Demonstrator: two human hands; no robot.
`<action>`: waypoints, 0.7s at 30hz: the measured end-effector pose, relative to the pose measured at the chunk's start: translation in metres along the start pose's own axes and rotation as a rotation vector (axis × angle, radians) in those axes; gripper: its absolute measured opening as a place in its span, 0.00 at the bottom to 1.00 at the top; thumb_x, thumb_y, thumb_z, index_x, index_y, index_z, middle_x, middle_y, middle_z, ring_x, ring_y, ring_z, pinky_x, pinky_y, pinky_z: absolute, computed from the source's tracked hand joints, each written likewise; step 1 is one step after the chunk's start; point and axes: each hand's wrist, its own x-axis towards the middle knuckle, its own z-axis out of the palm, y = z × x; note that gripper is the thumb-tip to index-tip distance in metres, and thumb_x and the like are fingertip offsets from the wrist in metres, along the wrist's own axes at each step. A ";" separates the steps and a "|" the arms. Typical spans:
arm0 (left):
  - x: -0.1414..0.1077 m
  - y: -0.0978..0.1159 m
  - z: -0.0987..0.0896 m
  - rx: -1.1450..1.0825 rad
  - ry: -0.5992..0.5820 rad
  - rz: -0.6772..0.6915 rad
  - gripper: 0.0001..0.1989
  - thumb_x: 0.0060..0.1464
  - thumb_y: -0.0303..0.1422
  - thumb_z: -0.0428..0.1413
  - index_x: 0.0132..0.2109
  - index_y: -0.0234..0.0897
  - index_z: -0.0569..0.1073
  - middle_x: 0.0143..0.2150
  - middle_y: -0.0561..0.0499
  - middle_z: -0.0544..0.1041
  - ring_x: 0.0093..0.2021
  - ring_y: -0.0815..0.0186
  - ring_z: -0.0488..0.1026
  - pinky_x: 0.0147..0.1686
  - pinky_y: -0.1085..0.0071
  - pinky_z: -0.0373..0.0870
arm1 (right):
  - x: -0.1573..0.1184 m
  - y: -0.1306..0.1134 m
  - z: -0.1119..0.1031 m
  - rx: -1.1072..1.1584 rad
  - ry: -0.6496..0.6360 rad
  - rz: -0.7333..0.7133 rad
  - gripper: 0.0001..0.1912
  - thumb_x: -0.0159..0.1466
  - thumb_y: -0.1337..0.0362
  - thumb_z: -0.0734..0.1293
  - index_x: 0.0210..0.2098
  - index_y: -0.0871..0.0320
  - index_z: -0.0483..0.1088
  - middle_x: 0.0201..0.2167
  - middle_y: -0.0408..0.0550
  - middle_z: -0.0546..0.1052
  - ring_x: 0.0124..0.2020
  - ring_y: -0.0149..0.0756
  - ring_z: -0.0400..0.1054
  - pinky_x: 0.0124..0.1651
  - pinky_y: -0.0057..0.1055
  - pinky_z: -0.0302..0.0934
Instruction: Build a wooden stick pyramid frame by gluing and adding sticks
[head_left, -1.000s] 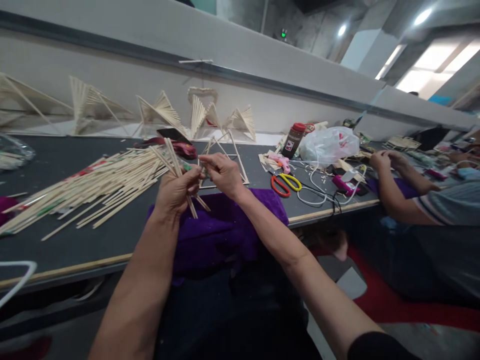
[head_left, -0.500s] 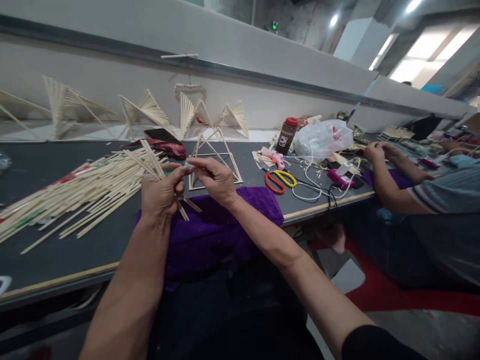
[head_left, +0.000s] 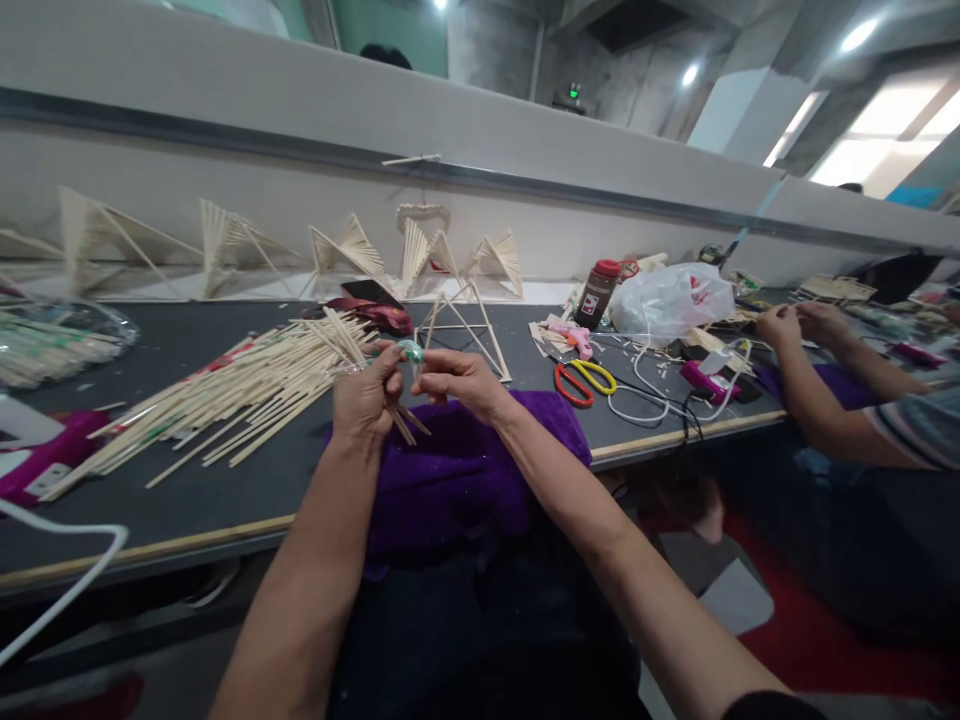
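My left hand [head_left: 362,402] is closed around a small bundle of wooden chopsticks [head_left: 405,424], whose ends stick out above and below the fist. A clear plastic wrapper with green print [head_left: 412,352] stretches between my two hands, near the left thumb. My right hand [head_left: 466,386] pinches the other side of this wrapper with thumb and forefinger. Both hands are over a purple cloth [head_left: 480,455] at the table's front edge. Behind them stands an open frame of glued sticks [head_left: 491,340]. A large pile of loose chopsticks [head_left: 247,390] lies to the left.
Scissors with red and yellow handles [head_left: 574,384], a pink glue gun [head_left: 577,338], a brown bottle [head_left: 600,295] and a plastic bag [head_left: 675,300] are on the right. Fanned stick models [head_left: 352,250] line the wall. A co-worker's hands [head_left: 799,325] work farther right.
The view has swung left, bringing a magenta device and bagged sticks into sight. My hands have moved slightly apart, and more of the green-printed wrapper shows between them.
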 end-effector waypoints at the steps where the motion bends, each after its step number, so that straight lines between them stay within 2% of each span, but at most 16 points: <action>1: 0.000 -0.001 -0.001 -0.007 -0.004 -0.017 0.20 0.33 0.30 0.71 0.32 0.35 0.69 0.17 0.63 0.66 0.13 0.80 0.57 0.11 0.82 0.50 | 0.000 0.002 0.000 0.004 -0.009 -0.002 0.24 0.54 0.57 0.76 0.49 0.56 0.75 0.28 0.39 0.79 0.23 0.25 0.66 0.27 0.22 0.61; 3: 0.000 -0.002 -0.001 0.018 0.007 -0.026 0.20 0.33 0.32 0.71 0.30 0.35 0.69 0.15 0.63 0.63 0.13 0.79 0.56 0.11 0.82 0.49 | 0.002 0.005 0.000 -0.012 -0.042 0.008 0.28 0.55 0.57 0.75 0.54 0.56 0.73 0.28 0.38 0.79 0.23 0.25 0.66 0.28 0.22 0.61; 6: -0.001 -0.003 0.000 0.090 -0.004 -0.021 0.18 0.35 0.34 0.70 0.30 0.34 0.71 0.13 0.61 0.62 0.12 0.77 0.57 0.11 0.81 0.49 | 0.003 0.010 0.000 -0.122 -0.043 0.010 0.30 0.58 0.61 0.72 0.59 0.55 0.69 0.28 0.36 0.77 0.24 0.24 0.67 0.29 0.21 0.62; 9: -0.004 0.000 0.004 0.098 -0.037 -0.053 0.16 0.34 0.33 0.70 0.31 0.31 0.74 0.13 0.61 0.63 0.12 0.79 0.55 0.12 0.82 0.48 | 0.005 0.015 0.000 -0.360 0.071 -0.054 0.29 0.60 0.65 0.69 0.61 0.56 0.68 0.31 0.37 0.77 0.28 0.25 0.68 0.34 0.22 0.64; 12: -0.006 0.004 0.010 0.111 -0.033 -0.079 0.15 0.32 0.31 0.68 0.30 0.30 0.75 0.15 0.60 0.65 0.12 0.80 0.54 0.10 0.82 0.43 | 0.005 0.016 -0.001 -0.648 0.173 -0.113 0.28 0.62 0.68 0.68 0.62 0.62 0.67 0.35 0.43 0.79 0.29 0.27 0.69 0.39 0.25 0.66; 14: -0.007 0.006 0.013 0.108 -0.031 -0.090 0.15 0.30 0.29 0.67 0.30 0.31 0.75 0.16 0.59 0.67 0.13 0.79 0.58 0.11 0.82 0.47 | 0.004 0.015 -0.001 -0.803 0.194 -0.127 0.27 0.63 0.70 0.67 0.63 0.65 0.66 0.35 0.45 0.80 0.31 0.30 0.72 0.42 0.26 0.66; 17: -0.007 0.005 0.014 0.139 -0.025 -0.088 0.18 0.25 0.27 0.68 0.31 0.31 0.76 0.21 0.54 0.74 0.19 0.75 0.67 0.17 0.83 0.59 | 0.003 0.011 -0.001 -1.005 0.199 -0.156 0.24 0.67 0.69 0.65 0.62 0.63 0.65 0.45 0.51 0.82 0.42 0.34 0.77 0.47 0.27 0.66; 19: -0.005 0.001 0.011 0.217 -0.008 -0.069 0.19 0.25 0.27 0.68 0.31 0.31 0.76 0.20 0.55 0.73 0.18 0.75 0.65 0.16 0.82 0.58 | 0.002 0.010 0.001 -1.141 0.189 -0.175 0.21 0.69 0.66 0.63 0.62 0.60 0.66 0.52 0.54 0.80 0.47 0.37 0.77 0.48 0.27 0.66; 21: -0.001 -0.003 0.008 0.277 0.008 -0.042 0.16 0.28 0.28 0.68 0.30 0.31 0.76 0.17 0.57 0.69 0.16 0.77 0.61 0.15 0.82 0.53 | 0.001 0.010 0.003 -1.272 0.170 -0.192 0.19 0.72 0.63 0.60 0.61 0.58 0.67 0.53 0.53 0.80 0.47 0.37 0.77 0.46 0.27 0.66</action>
